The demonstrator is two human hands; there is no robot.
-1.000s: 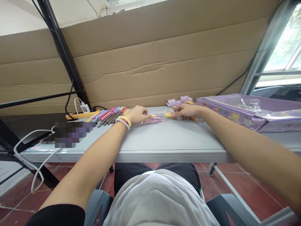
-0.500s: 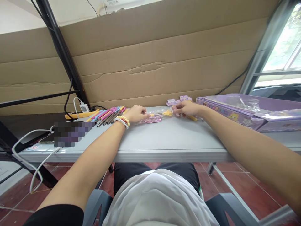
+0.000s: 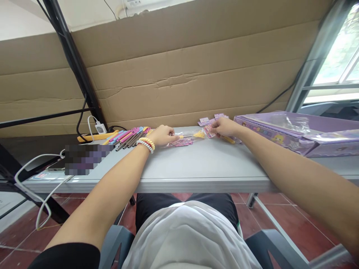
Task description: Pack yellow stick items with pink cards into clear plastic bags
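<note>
Clear plastic packet (image 3: 188, 136) on grey table (image 3: 202, 168): left hand (image 3: 164, 135) pinches its near-left end, right hand (image 3: 225, 127) grips the pink header end. Purple box (image 3: 297, 132) right of packet.

My grey table (image 3: 196, 168) carries a fan of coloured sticks (image 3: 130, 135) far left, clear packets (image 3: 186, 140) at the far middle, pink tags (image 3: 209, 120) beyond, and a purple box (image 3: 297, 132) right.
</note>
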